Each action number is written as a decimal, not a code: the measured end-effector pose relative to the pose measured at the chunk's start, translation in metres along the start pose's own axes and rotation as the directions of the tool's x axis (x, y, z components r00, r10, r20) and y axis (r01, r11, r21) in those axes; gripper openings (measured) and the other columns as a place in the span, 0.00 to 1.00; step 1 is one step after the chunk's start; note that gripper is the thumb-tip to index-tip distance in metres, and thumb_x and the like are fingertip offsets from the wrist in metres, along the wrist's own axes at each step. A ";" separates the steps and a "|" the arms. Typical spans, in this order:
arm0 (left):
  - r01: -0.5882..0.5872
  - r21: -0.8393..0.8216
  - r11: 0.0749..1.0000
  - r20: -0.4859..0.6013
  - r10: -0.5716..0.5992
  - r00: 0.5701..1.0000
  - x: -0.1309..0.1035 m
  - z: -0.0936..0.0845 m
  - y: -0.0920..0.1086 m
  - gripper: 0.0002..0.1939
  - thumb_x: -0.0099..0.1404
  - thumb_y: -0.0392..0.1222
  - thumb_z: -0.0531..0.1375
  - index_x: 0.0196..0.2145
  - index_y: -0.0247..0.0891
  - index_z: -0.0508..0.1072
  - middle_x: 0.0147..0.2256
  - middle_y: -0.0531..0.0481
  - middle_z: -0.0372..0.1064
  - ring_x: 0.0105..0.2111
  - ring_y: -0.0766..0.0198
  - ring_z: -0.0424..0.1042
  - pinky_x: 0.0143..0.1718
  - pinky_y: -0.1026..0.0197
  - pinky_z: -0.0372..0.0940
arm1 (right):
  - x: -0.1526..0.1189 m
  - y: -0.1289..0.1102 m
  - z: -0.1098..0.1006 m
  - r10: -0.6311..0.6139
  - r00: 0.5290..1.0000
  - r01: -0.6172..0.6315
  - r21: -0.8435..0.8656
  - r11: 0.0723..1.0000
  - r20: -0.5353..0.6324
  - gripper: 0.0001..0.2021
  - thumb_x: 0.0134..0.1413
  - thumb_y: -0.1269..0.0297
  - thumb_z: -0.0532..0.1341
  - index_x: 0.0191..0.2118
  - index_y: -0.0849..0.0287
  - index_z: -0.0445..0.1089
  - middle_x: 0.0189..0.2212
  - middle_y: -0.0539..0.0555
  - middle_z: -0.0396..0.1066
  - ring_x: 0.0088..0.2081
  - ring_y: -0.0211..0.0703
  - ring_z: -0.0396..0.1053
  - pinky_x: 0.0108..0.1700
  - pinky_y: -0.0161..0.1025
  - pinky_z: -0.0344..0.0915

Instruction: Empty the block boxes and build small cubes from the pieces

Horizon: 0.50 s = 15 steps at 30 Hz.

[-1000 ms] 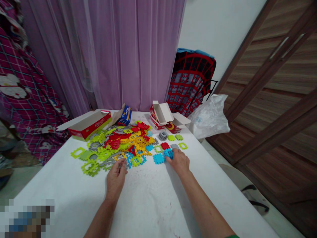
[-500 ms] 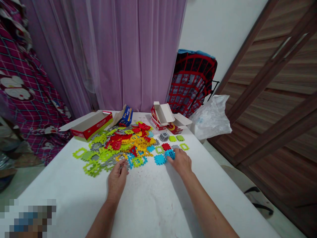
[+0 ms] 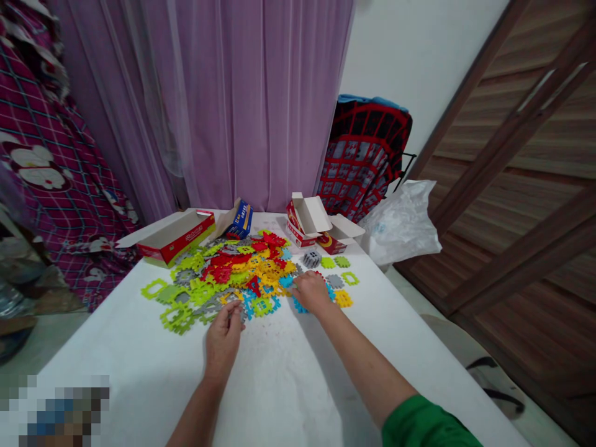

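Observation:
My left hand (image 3: 225, 335) rests at the front edge of a heap of flat, notched plastic building pieces (image 3: 233, 267) in lime, red, yellow, blue and grey. Its fingers are curled together beside a grey piece; what they pinch, if anything, is not clear. Reaching in from the right, my right hand (image 3: 311, 292) hangs over the heap's right edge, fingers pointing at a blue piece (image 3: 285, 281), with no held piece visible. It partly covers another blue piece (image 3: 300, 307) and a red one. Right of it lie a yellow piece (image 3: 343, 298) and a grey piece (image 3: 335, 281).
A grey stack of pieces (image 3: 311, 259), green pieces (image 3: 342, 262) and a lime frame (image 3: 351, 278) lie on the white table (image 3: 279, 385). Behind are an opened red box (image 3: 179, 239), a blue box (image 3: 241, 218), red-and-white boxes (image 3: 307, 220) and a plastic bag (image 3: 400, 223).
My right hand has moved left from the blue piece at the right toward the heap, uncovering a yellow piece. My left hand stays nearly in place. The view has shifted slightly.

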State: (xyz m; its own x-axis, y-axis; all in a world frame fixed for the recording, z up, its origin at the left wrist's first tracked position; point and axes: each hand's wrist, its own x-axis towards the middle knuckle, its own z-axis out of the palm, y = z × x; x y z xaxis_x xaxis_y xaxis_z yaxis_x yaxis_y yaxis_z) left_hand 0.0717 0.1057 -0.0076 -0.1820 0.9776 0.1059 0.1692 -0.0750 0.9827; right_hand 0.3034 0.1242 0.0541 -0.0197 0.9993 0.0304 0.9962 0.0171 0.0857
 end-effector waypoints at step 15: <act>-0.018 0.035 0.999 -0.010 0.018 1.000 0.002 0.003 -0.009 0.25 0.56 0.61 0.55 0.41 0.40 0.75 0.29 0.51 0.76 0.21 0.64 0.71 0.26 0.61 0.68 | 0.040 -0.028 0.004 -0.040 0.997 0.045 -0.085 0.995 0.065 0.13 0.58 0.66 0.57 0.42 0.63 0.78 0.41 0.65 0.77 0.48 0.53 0.70 0.50 0.45 0.60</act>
State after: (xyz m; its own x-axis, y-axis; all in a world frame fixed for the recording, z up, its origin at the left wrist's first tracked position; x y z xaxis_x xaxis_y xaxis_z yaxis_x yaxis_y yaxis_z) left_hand 0.0725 0.1094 -0.0171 -0.1890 0.9740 0.1251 0.2062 -0.0852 0.9748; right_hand 0.2749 0.1634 0.0494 -0.0535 0.9978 -0.0382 0.9835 0.0593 0.1711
